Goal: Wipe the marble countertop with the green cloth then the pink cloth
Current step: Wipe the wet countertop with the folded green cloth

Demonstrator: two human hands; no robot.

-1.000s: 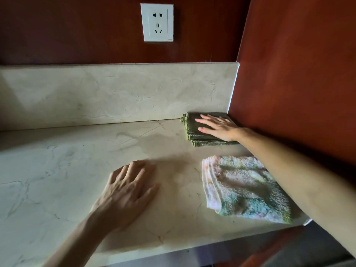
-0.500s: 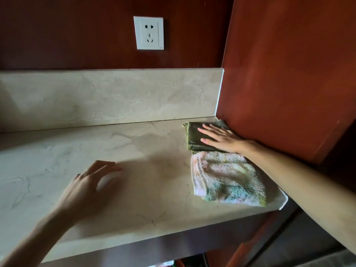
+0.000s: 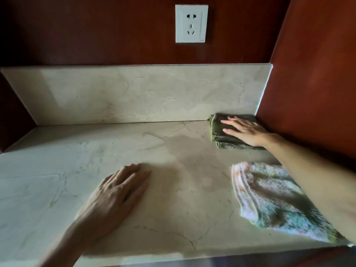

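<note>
— Head view, nearest first: what are the hands doing?
— The left hand (image 3: 117,191) lies flat, fingers together, palm down on the marble countertop (image 3: 57,170), gripping nothing. Just right of it sits the folded pink cloth (image 3: 273,197) under the right forearm.

— And beyond?
— The right hand (image 3: 248,132) presses open-palmed on the folded green cloth (image 3: 221,130), tucked in the far corner against the backsplash (image 3: 134,93).

— Any change?
— Half a second earlier the left fingers were lifted; now they are down flat.

No lettering, label, brand or number can be read anywhere; the white wall socket (image 3: 191,23) carries only plug holes.
</note>
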